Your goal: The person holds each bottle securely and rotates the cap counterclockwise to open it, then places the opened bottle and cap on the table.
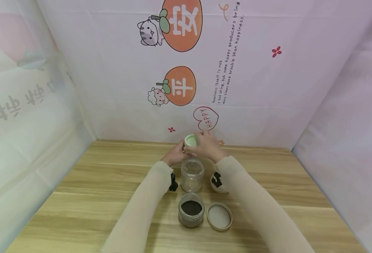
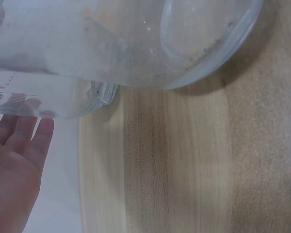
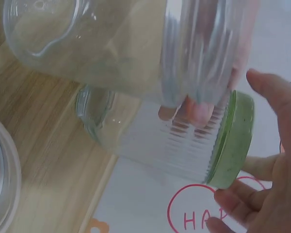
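Observation:
A ribbed clear jar (image 3: 150, 141) with a green lid (image 1: 191, 140) stands at the far middle of the wooden table (image 1: 94, 196), close to the back wall. My left hand (image 1: 174, 154) grips the jar's body from the left; its fingertips (image 3: 196, 109) show through the glass. My right hand (image 1: 208, 146) holds the green lid (image 3: 233, 141), thumb above and fingers below its rim. In the left wrist view the left hand (image 2: 14, 174) reaches up to the ribbed jar (image 2: 39, 97).
An open clear jar (image 1: 192, 174) stands just in front of the hands and fills the top of both wrist views. Nearer me are a jar of dark grains (image 1: 191, 209), a loose lid (image 1: 219, 216) and a whitish object (image 1: 220, 189) under the right wrist.

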Demonstrator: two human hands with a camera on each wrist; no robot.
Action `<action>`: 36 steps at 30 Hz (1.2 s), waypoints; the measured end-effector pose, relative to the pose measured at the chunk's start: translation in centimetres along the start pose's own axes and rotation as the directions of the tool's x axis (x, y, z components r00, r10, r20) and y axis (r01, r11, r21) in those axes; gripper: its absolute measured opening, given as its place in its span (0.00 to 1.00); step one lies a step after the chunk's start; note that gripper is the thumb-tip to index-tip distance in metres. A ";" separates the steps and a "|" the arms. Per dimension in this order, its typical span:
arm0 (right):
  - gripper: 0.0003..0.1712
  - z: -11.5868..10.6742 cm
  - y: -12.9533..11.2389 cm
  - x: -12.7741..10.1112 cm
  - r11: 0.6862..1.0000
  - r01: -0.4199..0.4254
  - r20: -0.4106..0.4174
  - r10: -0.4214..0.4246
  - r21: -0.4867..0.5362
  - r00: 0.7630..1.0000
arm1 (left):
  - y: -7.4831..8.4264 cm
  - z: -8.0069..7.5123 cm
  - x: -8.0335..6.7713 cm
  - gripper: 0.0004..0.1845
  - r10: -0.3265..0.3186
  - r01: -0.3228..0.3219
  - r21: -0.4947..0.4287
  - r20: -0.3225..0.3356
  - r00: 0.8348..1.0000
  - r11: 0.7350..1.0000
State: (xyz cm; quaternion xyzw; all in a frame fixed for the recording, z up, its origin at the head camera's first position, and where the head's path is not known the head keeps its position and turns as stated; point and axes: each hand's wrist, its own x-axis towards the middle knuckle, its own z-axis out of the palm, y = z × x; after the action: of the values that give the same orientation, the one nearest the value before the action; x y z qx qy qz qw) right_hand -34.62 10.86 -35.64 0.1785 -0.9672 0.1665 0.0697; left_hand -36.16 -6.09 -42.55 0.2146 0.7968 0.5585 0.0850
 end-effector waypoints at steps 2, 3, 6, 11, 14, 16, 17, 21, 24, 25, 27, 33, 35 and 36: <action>0.45 0.0 -0.1 0.0 1.000 -0.009 -0.003 0.009 -0.019 1.000 | -0.4 0.0 0.3 0.42 -0.011 0.011 0.017 0.002 1.000 1.000; 0.43 0.1 -0.1 0.0 1.000 -0.004 -0.003 0.004 -0.026 1.000 | -0.6 0.0 0.4 0.42 -0.018 0.018 0.020 0.002 1.000 1.000; 0.41 0.1 0.1 0.1 0.999 0.022 0.001 -0.022 -0.034 1.000 | -1.0 0.0 0.6 0.43 -0.027 0.027 0.020 0.002 1.000 0.999; 0.41 0.0 1.0 0.3 0.996 0.084 0.032 -0.085 0.025 0.996 | -0.5 0.0 0.2 0.45 -0.016 0.016 -0.004 0.003 1.000 1.000; 0.41 0.0 1.6 0.5 0.988 0.138 0.055 -0.141 0.065 0.988 | 0.5 0.0 -0.4 0.46 -0.006 0.006 -0.027 0.004 1.000 1.000; 0.41 0.0 1.8 0.5 0.980 0.177 0.067 -0.183 0.087 0.981 | 1.2 -0.1 -0.8 0.46 -0.003 0.004 -0.038 0.011 1.000 0.999; 0.41 0.0 2.0 0.5 0.976 0.195 0.072 -0.202 0.098 0.977 | 1.5 -0.1 -1.0 0.46 -0.003 0.004 -0.040 0.016 1.000 0.999; 0.41 -0.1 2.3 0.5 0.964 0.218 0.107 -0.236 0.153 0.966 | 2.2 -0.1 -1.4 0.46 0.005 -0.004 -0.035 0.020 1.000 0.999; 0.41 -0.4 2.5 0.5 0.961 0.204 0.135 -0.231 0.188 0.964 | 1.3 -0.1 -0.8 0.47 0.010 -0.010 -0.022 0.009 1.000 1.000; 0.42 -0.4 2.5 0.5 0.961 0.200 0.140 -0.229 0.192 0.963 | 0.9 -0.1 -0.5 0.47 0.009 -0.009 -0.016 0.008 1.000 1.000; 0.42 -0.5 2.5 0.4 0.957 0.198 0.139 -0.230 0.211 0.963 | 0.0 -0.1 0.1 0.48 -0.005 0.005 -0.004 0.011 1.000 1.000; 0.43 0.1 2.1 0.2 0.969 0.119 0.065 -0.135 0.217 0.989 | -1.3 -0.1 0.9 0.49 -0.017 0.017 0.014 0.021 1.000 1.000; 0.46 0.4 1.9 0.2 0.983 0.060 0.027 -0.066 0.172 0.997 | -1.3 -0.1 0.9 0.49 -0.007 0.007 0.008 0.023 1.000 1.000; 0.47 0.5 1.7 0.1 0.990 0.031 0.009 -0.032 0.138 0.999 | -1.3 -0.1 0.9 0.48 -0.004 0.004 0.009 0.024 1.000 1.000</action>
State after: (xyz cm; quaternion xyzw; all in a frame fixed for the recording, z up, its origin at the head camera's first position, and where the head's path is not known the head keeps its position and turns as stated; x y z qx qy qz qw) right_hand -35.44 12.15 -36.62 0.1991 -0.9509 0.2306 0.0545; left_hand -37.36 -6.13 -43.66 0.2199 0.7987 0.5521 0.0946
